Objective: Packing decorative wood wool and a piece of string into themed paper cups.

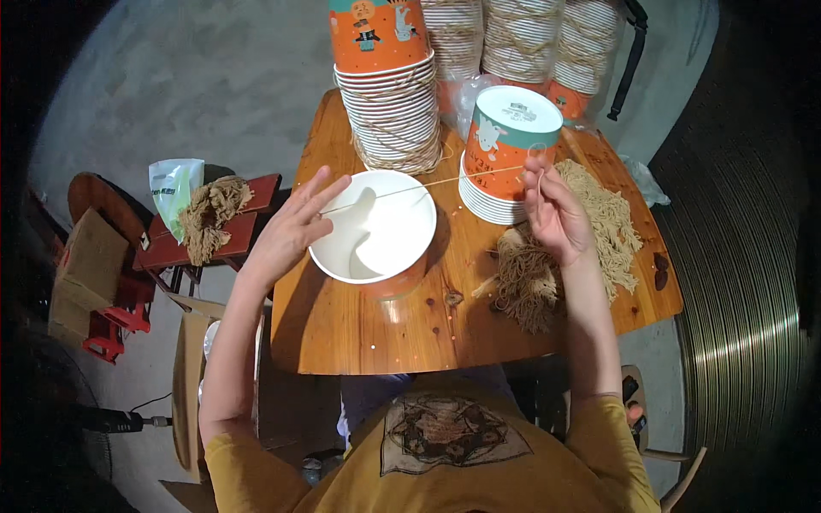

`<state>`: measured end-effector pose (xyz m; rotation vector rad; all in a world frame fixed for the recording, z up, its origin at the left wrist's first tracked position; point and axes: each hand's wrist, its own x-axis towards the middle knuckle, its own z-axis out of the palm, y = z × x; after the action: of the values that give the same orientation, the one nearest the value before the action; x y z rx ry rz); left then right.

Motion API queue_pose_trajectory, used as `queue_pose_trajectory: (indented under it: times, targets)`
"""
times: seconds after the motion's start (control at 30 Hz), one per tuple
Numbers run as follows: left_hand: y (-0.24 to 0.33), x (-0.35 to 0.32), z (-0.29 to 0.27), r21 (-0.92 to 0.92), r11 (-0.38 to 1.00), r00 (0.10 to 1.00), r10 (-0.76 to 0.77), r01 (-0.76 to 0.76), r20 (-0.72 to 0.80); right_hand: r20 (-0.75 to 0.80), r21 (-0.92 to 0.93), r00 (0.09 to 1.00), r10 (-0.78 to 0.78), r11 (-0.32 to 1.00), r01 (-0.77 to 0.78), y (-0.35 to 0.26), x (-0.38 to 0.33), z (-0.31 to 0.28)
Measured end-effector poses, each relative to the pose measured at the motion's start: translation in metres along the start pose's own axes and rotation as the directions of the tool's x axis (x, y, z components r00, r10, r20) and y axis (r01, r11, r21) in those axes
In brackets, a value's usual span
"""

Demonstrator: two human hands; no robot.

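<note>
A white-lined paper bucket [416, 227] stands mouth up on the wooden table in front of me. My left hand [291, 229] is at its left rim, thumb and fingers spread apart. A thin tan cord [462, 178] stretches straight across the bucket's mouth between my hands. Its left end meets the gap by my left thumb; whether it is held there or fixed to the bucket is unclear. My right hand [560, 214], raised right of the bucket, pinches the cord in its fingertips. Behind that hand stands an upside-down stack of orange-and-green buckets [496, 158].
Tall stacks of nested buckets with cords [389, 111] stand at the table's back. Bundles of tan cord [607, 222] and darker brown cord [523, 278] lie at right. Off the table's left side, a red bench [227, 229] carries a plastic bag and more cord, beside a cardboard box [85, 265].
</note>
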<state>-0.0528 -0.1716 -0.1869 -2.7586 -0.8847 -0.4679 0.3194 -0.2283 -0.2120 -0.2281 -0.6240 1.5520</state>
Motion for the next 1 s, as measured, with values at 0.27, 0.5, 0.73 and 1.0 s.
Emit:
queue_pose_trajectory:
  times: [0.27,0.5,0.73,1.0]
  targets:
    - [0.003,0.0,-0.003,-0.316,0.944,0.922,-0.204,0.096,-0.329,-0.049,-0.812,0.992,-0.12,0.583,0.031,0.01,-0.018,0.017]
    - [0.118,0.029,-0.012,-0.545,0.744,0.919,-0.358,0.386,0.162,0.233,-0.854,0.938,-0.258,0.407,0.324,0.048,-0.012,0.024]
    - [0.093,0.02,-0.024,-0.73,0.393,0.816,-0.421,0.559,0.397,0.138,-0.872,0.987,-0.083,0.463,0.161,0.059,-0.024,0.041]
    - [0.073,0.018,-0.038,-0.736,0.378,0.802,-0.469,0.562,0.371,0.099,-0.78,0.988,0.12,0.626,0.002,0.079,-0.018,0.048]
